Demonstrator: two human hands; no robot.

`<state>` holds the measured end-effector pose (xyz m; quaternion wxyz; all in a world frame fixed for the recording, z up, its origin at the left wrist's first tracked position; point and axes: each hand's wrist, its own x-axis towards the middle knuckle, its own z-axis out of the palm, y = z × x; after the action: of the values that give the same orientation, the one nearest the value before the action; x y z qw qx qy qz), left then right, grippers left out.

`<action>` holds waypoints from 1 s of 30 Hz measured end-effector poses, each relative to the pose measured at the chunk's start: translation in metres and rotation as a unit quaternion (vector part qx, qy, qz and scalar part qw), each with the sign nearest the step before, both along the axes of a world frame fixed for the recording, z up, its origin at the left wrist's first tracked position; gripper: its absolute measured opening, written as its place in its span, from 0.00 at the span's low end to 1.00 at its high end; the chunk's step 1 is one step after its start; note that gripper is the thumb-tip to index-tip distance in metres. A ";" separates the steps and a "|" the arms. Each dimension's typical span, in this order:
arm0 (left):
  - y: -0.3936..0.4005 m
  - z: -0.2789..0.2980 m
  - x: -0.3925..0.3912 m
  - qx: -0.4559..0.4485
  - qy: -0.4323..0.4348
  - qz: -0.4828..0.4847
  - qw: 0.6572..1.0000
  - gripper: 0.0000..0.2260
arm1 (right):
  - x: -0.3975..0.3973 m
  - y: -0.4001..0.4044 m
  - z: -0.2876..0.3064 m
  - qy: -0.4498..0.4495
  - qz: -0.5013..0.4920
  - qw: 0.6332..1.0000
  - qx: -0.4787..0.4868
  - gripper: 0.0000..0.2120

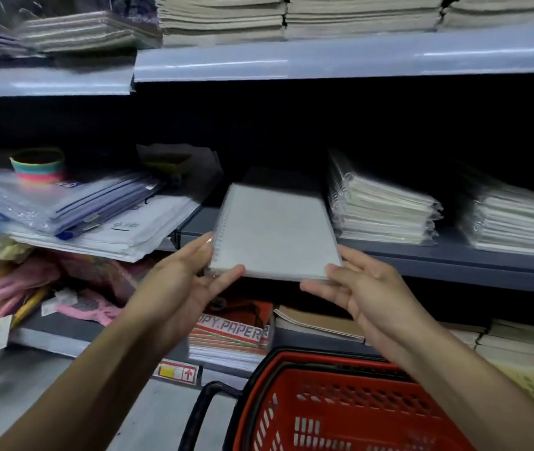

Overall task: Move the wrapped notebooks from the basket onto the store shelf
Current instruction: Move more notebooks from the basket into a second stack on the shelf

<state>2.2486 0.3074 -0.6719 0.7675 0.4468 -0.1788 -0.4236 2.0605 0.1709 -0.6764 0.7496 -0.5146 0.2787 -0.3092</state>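
Item: one white spiral-bound notebook in clear plastic wrap (274,231), held flat with its cover facing up, at the front edge of the grey metal middle shelf (422,255). Its long axis runs away from the person into the shelf bay, leaning slightly right at the near end. The wire spiral runs along the left long edge; the far short edge points into the dark back of the shelf, and the near short edge overhangs the shelf lip.

Left hand (190,281): grip closed on the near left corner, thumb on top of the cover, fingers beneath.

Right hand (360,288): grip closed on the near right corner, thumb on top at the corner, fingers under the edge.

Same shelf, right of the held notebook: a stack of wrapped spiral notebooks (383,209), spirals at the left, and further right a second wrapped stack (519,219).

Below, bottom centre: red plastic shopping basket with black handles (340,408), contents not visible.

Lower shelf: red-covered packs marked "PAPER" (236,330), under the left hand.

Left bay: clear plastic document wallets (63,203) in a leaning pile, a rainbow-striped coil toy (37,166) behind them.

Top shelf: stacked cream-paged exercise books (291,17).
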 end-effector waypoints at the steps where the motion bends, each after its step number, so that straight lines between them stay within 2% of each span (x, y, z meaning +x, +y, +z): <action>1: -0.003 -0.001 0.001 0.004 0.004 0.002 1.000 0.15 | 0.003 -0.002 -0.002 0.004 -0.002 1.000 0.002 0.19; 6: -0.003 -0.005 -0.006 -0.001 0.011 0.083 0.997 0.17 | 0.000 -0.008 -0.007 0.011 -0.026 1.000 0.001 0.25; 8: 0.006 -0.010 -0.015 0.054 -0.056 0.118 0.990 0.20 | -0.008 -0.005 -0.011 0.041 -0.041 0.998 -0.038 0.27; 10: 0.012 -0.014 -0.026 0.103 -0.139 0.149 0.974 0.23 | -0.011 -0.001 -0.016 0.058 -0.070 0.993 -0.079 0.22; 14: 0.001 -0.018 -0.030 0.123 -0.218 0.218 0.943 0.22 | -0.003 -0.005 -0.027 0.064 -0.119 0.981 -0.136 0.14; 20: -0.037 -0.014 -0.006 0.071 -0.200 0.282 0.936 0.16 | 0.025 -0.027 -0.032 0.046 -0.187 0.956 -0.220 0.10; 23: -0.063 -0.013 0.013 0.078 -0.200 0.286 0.934 0.14 | 0.047 -0.047 -0.030 0.049 -0.225 0.944 -0.238 0.10; 30: -0.106 -0.021 0.043 0.088 -0.236 0.323 0.912 0.18 | 0.089 -0.071 -0.038 0.043 -0.287 0.923 -0.254 0.10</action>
<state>2.2918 0.2018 -0.6931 0.7554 0.6328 -0.1630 -0.0492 2.1492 0.1003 -0.7145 0.4604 -0.5981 0.3588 -0.5492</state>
